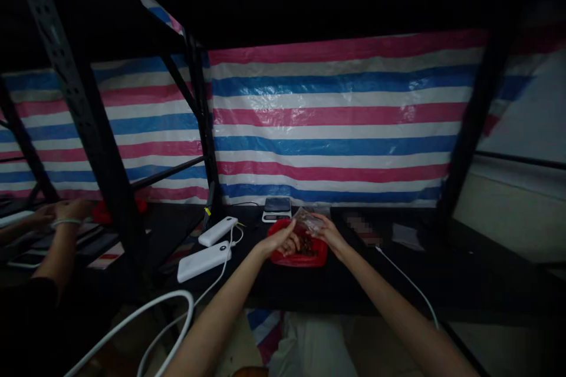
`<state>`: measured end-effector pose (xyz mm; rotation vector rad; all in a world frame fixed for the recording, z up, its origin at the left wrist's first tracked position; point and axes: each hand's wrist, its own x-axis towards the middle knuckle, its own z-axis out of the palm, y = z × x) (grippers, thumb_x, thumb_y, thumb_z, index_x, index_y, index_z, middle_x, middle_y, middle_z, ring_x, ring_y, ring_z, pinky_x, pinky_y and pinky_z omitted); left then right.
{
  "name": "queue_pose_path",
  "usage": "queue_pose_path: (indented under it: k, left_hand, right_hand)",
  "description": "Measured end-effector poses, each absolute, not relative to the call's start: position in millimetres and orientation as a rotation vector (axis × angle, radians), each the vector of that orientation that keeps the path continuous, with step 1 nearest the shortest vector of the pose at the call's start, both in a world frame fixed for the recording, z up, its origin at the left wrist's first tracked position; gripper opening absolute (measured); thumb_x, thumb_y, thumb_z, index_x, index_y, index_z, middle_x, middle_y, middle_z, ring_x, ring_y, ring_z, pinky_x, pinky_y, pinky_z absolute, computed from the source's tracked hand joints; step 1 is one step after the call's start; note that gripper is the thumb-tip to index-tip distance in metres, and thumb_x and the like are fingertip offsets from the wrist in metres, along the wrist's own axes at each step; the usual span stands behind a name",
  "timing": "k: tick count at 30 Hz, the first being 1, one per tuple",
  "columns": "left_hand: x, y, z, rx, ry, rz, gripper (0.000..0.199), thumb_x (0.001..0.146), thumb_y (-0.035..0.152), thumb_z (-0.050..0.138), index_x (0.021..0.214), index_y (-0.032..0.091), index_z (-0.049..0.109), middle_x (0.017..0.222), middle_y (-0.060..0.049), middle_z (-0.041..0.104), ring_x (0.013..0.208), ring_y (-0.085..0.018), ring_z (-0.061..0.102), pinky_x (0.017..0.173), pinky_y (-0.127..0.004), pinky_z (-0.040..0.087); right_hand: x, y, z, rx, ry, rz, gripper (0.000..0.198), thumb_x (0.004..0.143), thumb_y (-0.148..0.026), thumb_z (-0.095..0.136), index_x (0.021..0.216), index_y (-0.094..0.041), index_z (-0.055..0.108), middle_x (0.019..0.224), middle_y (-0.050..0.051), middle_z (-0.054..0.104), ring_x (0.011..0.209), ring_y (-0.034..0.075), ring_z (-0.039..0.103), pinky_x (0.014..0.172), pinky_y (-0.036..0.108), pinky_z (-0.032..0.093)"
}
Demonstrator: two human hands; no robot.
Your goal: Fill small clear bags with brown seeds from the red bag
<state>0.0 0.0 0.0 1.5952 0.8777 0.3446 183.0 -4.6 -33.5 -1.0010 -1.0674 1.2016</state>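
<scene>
A crinkled clear plastic bag (308, 219) is pinched in my right hand (331, 234), above the back right of a red plastic basket (304, 261). Small brown pieces (306, 244) lie in the basket; their kind is too dark to make out. My left hand (281, 240) hangs over the basket's left side with its fingers curled and its thumb close to the bag's edge. Whatever those fingers hold, if anything, is hidden. Just behind the basket stands a small digital scale (277, 210) with a dark platform.
Two white power banks (204, 261) with a white cable lie left of the basket. To the right are a blurred-out flat object (363, 230), a clear packet (407, 237) and another white cable (411, 283). Beyond a black metal post (95, 129), another person's hands (66, 212) are at work.
</scene>
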Motion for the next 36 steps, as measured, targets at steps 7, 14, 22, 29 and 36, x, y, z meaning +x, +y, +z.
queue_pose_path:
  k: [7, 14, 22, 29, 36]
  left_hand:
    - [21, 32, -25, 1.328, 1.084, 0.726, 0.048, 0.081, 0.056, 0.035, 0.093, 0.013, 0.052, 0.052, -0.003, 0.062, 0.043, -0.012, 0.057, 0.05, -0.024, 0.047]
    - [22, 57, -35, 1.303, 1.125, 0.826, 0.024, 0.079, 0.03, 0.054, 0.092, 0.01, 0.049, 0.048, 0.002, 0.058, 0.043, -0.01, 0.058, 0.054, -0.024, 0.05]
    - [6, 64, -32, 1.465, 1.084, 0.946, 0.028, 0.07, 0.025, 0.064, 0.092, 0.013, 0.051, 0.06, 0.001, 0.061, 0.05, -0.01, 0.059, 0.052, -0.022, 0.049]
    - [2, 60, -29, 1.752, 1.008, 0.95, 0.018, 0.063, 0.018, 0.068, 0.078, 0.011, 0.063, 0.072, -0.004, 0.066, 0.066, -0.014, 0.061, 0.064, -0.023, 0.046]
    - [-4, 45, -17, 2.023, 1.037, 0.95, 0.019, 0.07, 0.032, 0.06, 0.076, 0.016, 0.069, 0.078, -0.004, 0.068, 0.076, -0.019, 0.06, 0.073, -0.026, 0.042]
  right_hand:
    - [178, 4, -43, -1.064, -1.075, 1.176, 0.045, 0.056, -0.01, 0.053, 0.099, -0.021, 0.051, 0.073, 0.0, 0.066, 0.054, 0.015, 0.064, 0.053, 0.028, 0.053]
    - [161, 24, -67, -1.14, -1.066, 1.093, 0.035, 0.057, -0.009, 0.051, 0.089, -0.021, 0.053, 0.076, -0.003, 0.063, 0.056, 0.012, 0.062, 0.056, 0.029, 0.054]
    - [172, 26, -67, -1.176, -1.219, 1.092, 0.032, 0.056, -0.003, 0.048, 0.083, -0.019, 0.057, 0.078, 0.0, 0.066, 0.071, 0.014, 0.063, 0.069, 0.031, 0.052]
    - [180, 16, -50, -1.1, -1.398, 1.037, 0.035, 0.057, -0.005, 0.056, 0.089, -0.02, 0.06, 0.09, 0.001, 0.067, 0.087, 0.015, 0.061, 0.085, 0.034, 0.045]
    - [181, 15, -39, -1.129, -1.475, 0.77, 0.015, 0.066, -0.026, 0.059, 0.077, -0.018, 0.066, 0.082, 0.004, 0.068, 0.083, 0.021, 0.061, 0.086, 0.039, 0.041]
